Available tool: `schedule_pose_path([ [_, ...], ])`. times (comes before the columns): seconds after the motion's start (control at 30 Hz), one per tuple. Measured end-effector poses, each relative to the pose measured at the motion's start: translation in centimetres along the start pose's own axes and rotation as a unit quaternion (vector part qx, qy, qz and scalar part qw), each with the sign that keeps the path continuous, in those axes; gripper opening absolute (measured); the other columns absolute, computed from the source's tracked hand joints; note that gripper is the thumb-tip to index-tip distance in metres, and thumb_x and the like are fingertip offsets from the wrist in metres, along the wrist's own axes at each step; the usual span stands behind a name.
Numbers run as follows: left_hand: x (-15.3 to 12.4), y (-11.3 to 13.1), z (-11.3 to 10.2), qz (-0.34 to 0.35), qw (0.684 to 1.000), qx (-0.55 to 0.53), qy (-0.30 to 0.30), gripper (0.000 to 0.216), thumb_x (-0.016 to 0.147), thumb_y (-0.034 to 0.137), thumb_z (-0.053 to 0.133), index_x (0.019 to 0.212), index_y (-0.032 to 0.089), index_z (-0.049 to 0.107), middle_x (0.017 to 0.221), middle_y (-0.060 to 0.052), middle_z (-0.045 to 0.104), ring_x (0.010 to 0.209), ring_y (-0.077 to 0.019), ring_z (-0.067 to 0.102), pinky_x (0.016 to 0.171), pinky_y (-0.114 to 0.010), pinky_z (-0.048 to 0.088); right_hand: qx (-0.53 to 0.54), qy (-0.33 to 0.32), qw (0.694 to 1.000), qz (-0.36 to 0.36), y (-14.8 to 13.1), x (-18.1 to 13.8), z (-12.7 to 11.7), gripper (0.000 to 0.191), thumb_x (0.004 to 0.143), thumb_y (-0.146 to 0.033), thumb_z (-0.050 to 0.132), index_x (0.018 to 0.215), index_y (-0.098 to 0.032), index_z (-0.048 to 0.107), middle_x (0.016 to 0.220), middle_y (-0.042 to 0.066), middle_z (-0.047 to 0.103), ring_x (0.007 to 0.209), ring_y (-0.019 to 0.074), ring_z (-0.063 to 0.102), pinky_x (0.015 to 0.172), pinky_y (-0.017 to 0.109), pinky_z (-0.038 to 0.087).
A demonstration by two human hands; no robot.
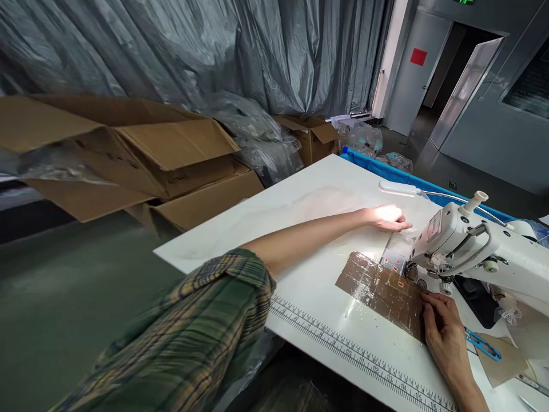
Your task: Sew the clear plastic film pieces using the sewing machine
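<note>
My left hand (pixel 388 217) is stretched out over the white table (pixel 300 229), fingers flat on a clear sheet of material behind the white sewing machine (pixel 472 246), in the glare of its lamp. My right hand (pixel 444 332) rests with fingers spread at the near edge of the brown taped patch (pixel 381 289) in front of the needle. Neither hand grips anything that I can make out.
A ruler scale (pixel 343 349) runs along the table's near edge. Blue snips (pixel 482 343) and brown paper lie to the right of my right hand. Open cardboard boxes (pixel 150 160) and plastic sheeting stand to the left. A doorway is at the back right.
</note>
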State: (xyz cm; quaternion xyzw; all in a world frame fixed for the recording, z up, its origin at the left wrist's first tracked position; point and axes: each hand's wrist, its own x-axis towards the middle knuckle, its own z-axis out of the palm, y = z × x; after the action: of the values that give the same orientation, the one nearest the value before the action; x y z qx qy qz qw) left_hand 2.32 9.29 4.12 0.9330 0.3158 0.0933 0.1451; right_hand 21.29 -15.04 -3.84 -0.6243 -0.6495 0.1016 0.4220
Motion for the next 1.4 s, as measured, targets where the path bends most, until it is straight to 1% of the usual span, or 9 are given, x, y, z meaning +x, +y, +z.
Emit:
schedule_pose_path([
  [0.2,-0.8,-0.6,1.5,0.014,0.999,0.017,0.027,0.019,0.086,0.028,0.057,0.098,0.021,0.071,0.114,-0.008,0.065,0.096,-0.0195,0.063,0.078,-0.026,0.048,-0.007,0.004,1.0,-0.015,0.0,0.1,-0.2,0.035,0.094,-0.046,0.05,0.095,-0.02,0.073,0.099,0.012,0.066,0.091,0.0234,0.064,0.08,0.042,0.056],
  [0.37,-4.4,-1.6,-1.0,0.026,0.996,0.019,0.088,0.025,0.092,0.022,0.053,0.11,0.018,0.069,0.131,-0.011,0.058,0.115,-0.0191,0.059,0.101,-0.029,0.045,-0.016,-0.001,1.0,-0.026,0.2,-0.1,-0.3,0.034,0.094,-0.046,0.05,0.095,-0.02,0.073,0.099,0.012,0.066,0.093,0.0242,0.064,0.081,0.042,0.056],
  [0.57,-12.5,-5.0,-5.8,-0.035,0.981,0.02,0.188,0.025,0.095,0.026,0.052,0.111,0.016,0.069,0.119,-0.01,0.066,0.108,-0.019,0.064,0.099,-0.035,0.047,-0.056,0.012,0.995,-0.083,1.8,-0.4,-0.3,0.035,0.094,-0.046,0.049,0.098,-0.021,0.073,0.099,0.011,0.066,0.09,0.0261,0.065,0.08,0.045,0.055],
  [0.7,-16.1,-6.1,-6.0,-0.078,0.984,0.008,0.157,0.023,0.095,0.028,0.054,0.103,0.016,0.071,0.109,-0.008,0.07,0.099,-0.0174,0.067,0.093,-0.032,0.049,-0.079,-0.034,0.99,-0.11,2.8,-0.3,-0.6,0.033,0.093,-0.045,0.051,0.103,-0.024,0.073,0.103,0.01,0.067,0.091,0.026,0.066,0.082,0.043,0.056],
  [1.0,-14.2,-5.0,-1.5,-0.127,0.987,-0.032,0.098,0.023,0.086,0.026,0.066,0.107,0.018,0.072,0.11,-0.007,0.068,0.101,-0.021,0.065,0.086,-0.03,0.049,-0.09,-0.017,0.992,-0.092,2.0,-0.4,-0.7,0.035,0.094,-0.046,0.049,0.102,-0.022,0.074,0.101,0.01,0.067,0.088,0.0241,0.067,0.077,0.039,0.057],
  [1.1,-13.8,-4.9,-1.7,-0.161,0.98,-0.035,0.112,0.018,0.089,0.028,0.06,0.093,0.019,0.075,0.095,-0.004,0.068,0.086,-0.0183,0.065,0.076,-0.028,0.048,-0.098,-0.039,0.989,-0.099,2.7,-0.5,-0.8,0.03,0.094,-0.041,0.051,0.106,-0.023,0.073,0.105,0.009,0.067,0.09,0.0222,0.067,0.075,0.035,0.057],
  [1.2,-14.0,-4.6,-2.7,-0.169,0.972,-0.057,0.155,0.023,0.092,0.031,0.056,0.09,0.018,0.075,0.1,-0.005,0.067,0.085,-0.0155,0.064,0.075,-0.027,0.049,-0.106,-0.034,0.987,-0.115,3.1,-0.6,-0.9,0.028,0.095,-0.038,0.052,0.108,-0.023,0.071,0.106,0.009,0.066,0.091,0.0219,0.067,0.077,0.035,0.057],
  [1.3,-14.5,-3.3,-3.1,-0.136,0.964,-0.14,0.181,0.024,0.091,0.031,0.056,0.084,0.017,0.074,0.108,-0.006,0.067,0.091,-0.0147,0.064,0.074,-0.024,0.05,-0.112,-0.037,0.985,-0.126,2.9,-0.5,-0.9,0.027,0.095,-0.035,0.051,0.11,-0.023,0.07,0.108,0.009,0.064,0.092,0.0217,0.067,0.078,0.035,0.057],
  [1.4,-15.0,-0.6,-2.0,-0.057,0.963,-0.225,0.135,0.022,0.091,0.029,0.057,0.086,0.017,0.074,0.104,-0.007,0.071,0.092,-0.0145,0.066,0.074,-0.024,0.051,-0.105,-0.027,0.985,-0.135,2.1,-0.5,-0.7,0.025,0.095,-0.034,0.052,0.109,-0.022,0.07,0.105,0.009,0.064,0.09,0.0214,0.066,0.078,0.036,0.056],
])
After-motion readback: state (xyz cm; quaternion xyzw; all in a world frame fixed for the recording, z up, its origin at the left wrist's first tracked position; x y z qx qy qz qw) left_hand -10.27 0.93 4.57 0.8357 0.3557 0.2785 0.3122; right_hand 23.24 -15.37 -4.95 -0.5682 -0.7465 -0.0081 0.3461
